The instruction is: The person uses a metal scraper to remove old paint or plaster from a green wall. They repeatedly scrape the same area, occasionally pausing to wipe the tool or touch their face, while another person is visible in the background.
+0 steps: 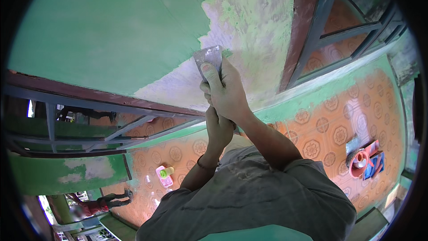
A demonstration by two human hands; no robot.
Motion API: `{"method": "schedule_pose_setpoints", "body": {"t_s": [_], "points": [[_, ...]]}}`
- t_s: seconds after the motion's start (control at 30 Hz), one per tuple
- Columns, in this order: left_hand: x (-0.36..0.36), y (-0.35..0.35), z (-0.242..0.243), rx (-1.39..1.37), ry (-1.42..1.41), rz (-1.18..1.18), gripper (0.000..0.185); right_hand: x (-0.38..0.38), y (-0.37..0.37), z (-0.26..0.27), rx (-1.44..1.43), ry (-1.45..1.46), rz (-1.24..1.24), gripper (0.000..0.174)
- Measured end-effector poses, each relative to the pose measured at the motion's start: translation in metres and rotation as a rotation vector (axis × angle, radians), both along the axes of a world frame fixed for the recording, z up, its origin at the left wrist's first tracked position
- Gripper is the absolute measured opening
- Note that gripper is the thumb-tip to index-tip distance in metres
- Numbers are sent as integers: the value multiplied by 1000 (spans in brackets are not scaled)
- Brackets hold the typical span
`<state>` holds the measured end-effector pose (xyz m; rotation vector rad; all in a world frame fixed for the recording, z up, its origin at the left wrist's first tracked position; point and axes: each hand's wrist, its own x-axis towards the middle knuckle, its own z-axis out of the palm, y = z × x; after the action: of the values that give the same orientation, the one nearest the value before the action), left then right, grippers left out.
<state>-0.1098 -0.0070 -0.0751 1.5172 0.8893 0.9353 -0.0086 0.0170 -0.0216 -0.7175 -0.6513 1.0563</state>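
Observation:
A paint scraper point(209, 53) with a flat grey blade has its far edge against the wall point(110, 36), at the ragged border between green paint and a pale stripped patch point(187, 83). My right hand point(227, 88) grips it close to the blade, thumb laid along the flat face. Just below, my left hand point(219, 129) is closed around the lower end, touching the right hand. Fingers hide most of the handle. A thin dark bracelet point(202, 164) circles my left wrist.
Brown-framed windows border the wall at right point(347, 33) and lower left point(100, 124). On the patterned orange tile floor point(311, 147) sit a pink tub point(359, 164) with items, and a pink tray point(164, 177) by a green-lidded container point(167, 172). Another person point(97, 206) stands farther left.

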Motion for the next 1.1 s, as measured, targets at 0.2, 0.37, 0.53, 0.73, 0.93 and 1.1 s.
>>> {"method": "schedule_pose_setpoints", "body": {"t_s": [0.2,0.37,0.53,0.73,0.93,1.1], "points": [[3,1,5,-22,-14,5,36,3,3,8,30,-17,-6,17],[-4,1,3,-80,20,-29,39,2,-3,10,-82,11,23,18],[-1,-3,8,-86,-1,33,39,4,-3,13,-49,-30,-2,25],[3,1,21,-23,-35,59,37,6,1,21,135,-68,-107,27],[3,4,19,-27,17,-26,33,9,-2,21,-31,-44,-37,24],[3,0,21,-90,43,-33,33,9,-1,21,-66,-63,-40,24]]}}
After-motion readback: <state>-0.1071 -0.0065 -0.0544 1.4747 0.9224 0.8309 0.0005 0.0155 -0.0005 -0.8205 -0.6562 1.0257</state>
